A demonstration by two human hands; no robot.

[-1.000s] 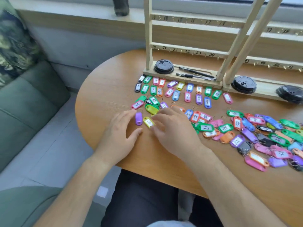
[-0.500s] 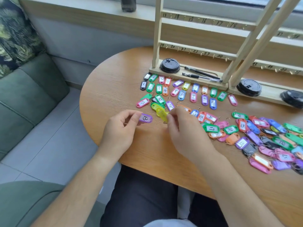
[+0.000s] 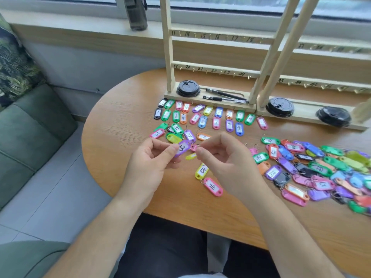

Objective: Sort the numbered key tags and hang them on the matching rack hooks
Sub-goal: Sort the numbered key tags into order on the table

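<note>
**Q:** What is the state of each hand?
**A:** The left hand [image 3: 149,157] pinches the purple tag [image 3: 182,147], marked 13, between thumb and fingertips, raised above the table [image 3: 120,121]. The right hand [image 3: 226,157] has thumb and forefinger pressed together on one end of a pink tag [image 3: 193,147]; its number is not legible. A yellow tag [image 3: 190,156] hangs just below, between the hands. Which hand carries it cannot be determined.

**Q:** Where are the other tags?
**A:** The sorted rows [image 3: 202,117] lie at 12 o'clock from the hands, just before the base of the rack [image 3: 212,66]. The unsorted heap [image 3: 321,167] lies at 3 o'clock. Tag 16 [image 3: 213,187] lies loose at 5 o'clock, near the right wrist.

**Q:** How will a tag handle?
**A:** Judged light, rigid and smooth-shelled, so it is likely to slip or swing in a slack pinch. It does not appear fragile. The wire ring is small and probably pivots freely.

**Q:** Where should it be held?
**A:** Pinch the flat faces of the body close to the ring end and leave the ring exposed. Label 13 [image 3: 173,33] sits at 12 o'clock on the upper rail. The hooks look small, so present the ring squarely.
</note>
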